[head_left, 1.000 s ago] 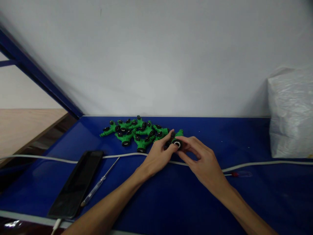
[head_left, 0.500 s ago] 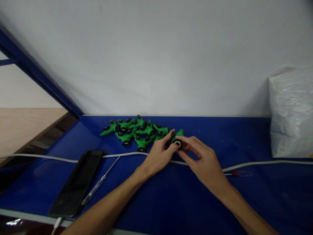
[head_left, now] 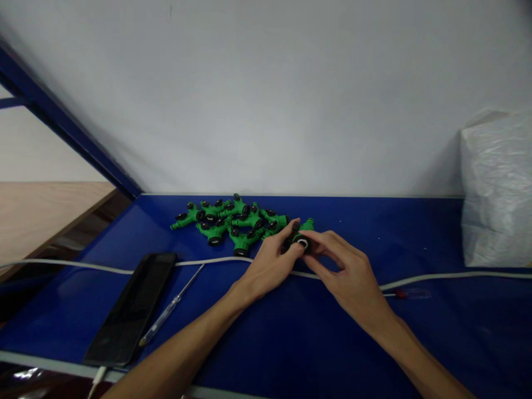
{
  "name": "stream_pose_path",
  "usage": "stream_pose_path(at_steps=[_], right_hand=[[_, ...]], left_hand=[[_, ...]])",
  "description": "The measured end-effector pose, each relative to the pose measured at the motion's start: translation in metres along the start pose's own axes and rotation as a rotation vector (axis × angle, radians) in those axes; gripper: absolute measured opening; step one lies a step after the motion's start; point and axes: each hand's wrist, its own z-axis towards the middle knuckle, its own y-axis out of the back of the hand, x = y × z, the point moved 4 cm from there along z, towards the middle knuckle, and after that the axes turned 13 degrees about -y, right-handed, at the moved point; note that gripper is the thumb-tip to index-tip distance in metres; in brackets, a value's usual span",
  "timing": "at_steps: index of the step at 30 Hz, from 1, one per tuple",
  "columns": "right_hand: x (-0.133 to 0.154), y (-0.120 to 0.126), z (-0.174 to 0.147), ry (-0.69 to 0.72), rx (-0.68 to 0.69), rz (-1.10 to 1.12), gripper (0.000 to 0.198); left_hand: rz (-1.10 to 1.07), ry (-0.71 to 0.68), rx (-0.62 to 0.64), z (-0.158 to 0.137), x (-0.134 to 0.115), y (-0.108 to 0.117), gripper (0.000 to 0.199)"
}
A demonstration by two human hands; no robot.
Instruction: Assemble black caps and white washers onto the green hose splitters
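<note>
Between my two hands is a green and black Y-shaped hose splitter [head_left: 306, 225], its round black collar with a pale ring inside turned toward me. My left hand [head_left: 272, 255] is closed on its left side, the thumb pressed at the collar. From the right, my right hand [head_left: 343, 266] pinches the collar between thumb and fingers. Part of the splitter is hidden by the fingers. Just left of my left hand, several more green hose splitters [head_left: 245, 239] with black knobs lie in a cluster on the blue tabletop [head_left: 266, 338].
A black phone [head_left: 131, 310] with a white charging cable [head_left: 97, 381] lies at left, beside a clear-handled screwdriver [head_left: 170, 307]. A white cord [head_left: 440, 276] crosses the table behind my wrists. Another red-collared screwdriver [head_left: 403, 295] lies right. A filled plastic bag [head_left: 496, 194] stands far right against the wall.
Both hands stay on the hose splitter in nearly the same pose. The view has shifted very slightly; nothing else has visibly moved.
</note>
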Motion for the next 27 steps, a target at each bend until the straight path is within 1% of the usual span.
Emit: stream_pose_path(at_steps=[6, 15, 19, 24, 27], right_hand=[[0.0004, 0.0000, -0.0012, 0.027, -0.001, -0.019, 0.029], [-0.0007, 0.0001, -0.0028, 0.038, 0.002, -0.032, 0.029], [-0.0013, -0.0005, -0.0018, 0.027, 0.002, -0.031, 0.030], [-0.0014, -0.0003, -0.0024, 0.058, -0.013, -0.019, 0.030], [-0.0021, -0.0002, -0.0027, 0.051, -0.016, -0.015, 0.031]], left_hand=[[0.027, -0.029, 0.010, -0.0007, 0.0004, -0.0001, 0.066], [0.018, 0.005, 0.007, -0.0001, -0.0033, 0.0011, 0.071], [0.012, -0.003, 0.018, 0.0001, -0.0006, 0.0014, 0.072], [-0.020, -0.017, 0.018, 0.0004, 0.0025, 0.0014, 0.072], [-0.028, -0.023, 0.023, 0.0007, 0.0017, 0.0014, 0.073]])
